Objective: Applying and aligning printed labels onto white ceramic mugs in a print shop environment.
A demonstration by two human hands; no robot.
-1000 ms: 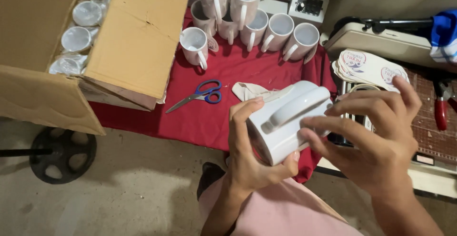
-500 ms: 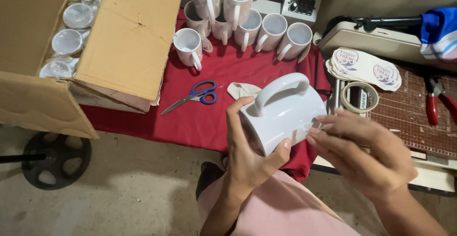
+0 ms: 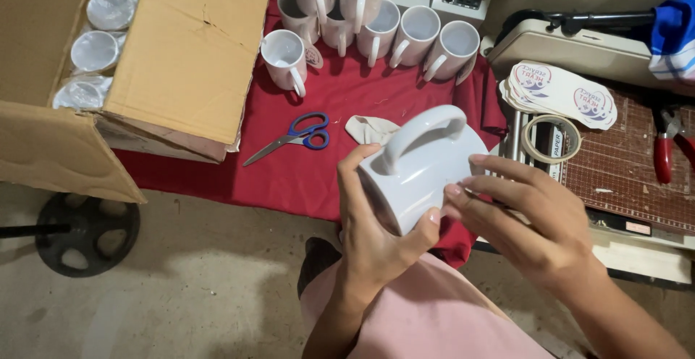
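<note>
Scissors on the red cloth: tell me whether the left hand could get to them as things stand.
Probably not at once: the left hand is wrapped around the white mug. The blue-handled scissors lie uncovered on the red cloth just beyond it, with nothing between.

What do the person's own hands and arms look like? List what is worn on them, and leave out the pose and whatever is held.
Both are bare. The left hand and the right hand carry no gloves, and no rings, watch or bracelet show on the sides in view. The forearms are uncovered as far as the frame's edge, with no sleeve reaching them. The only clothing in sight is a pink garment below the hands.
</note>
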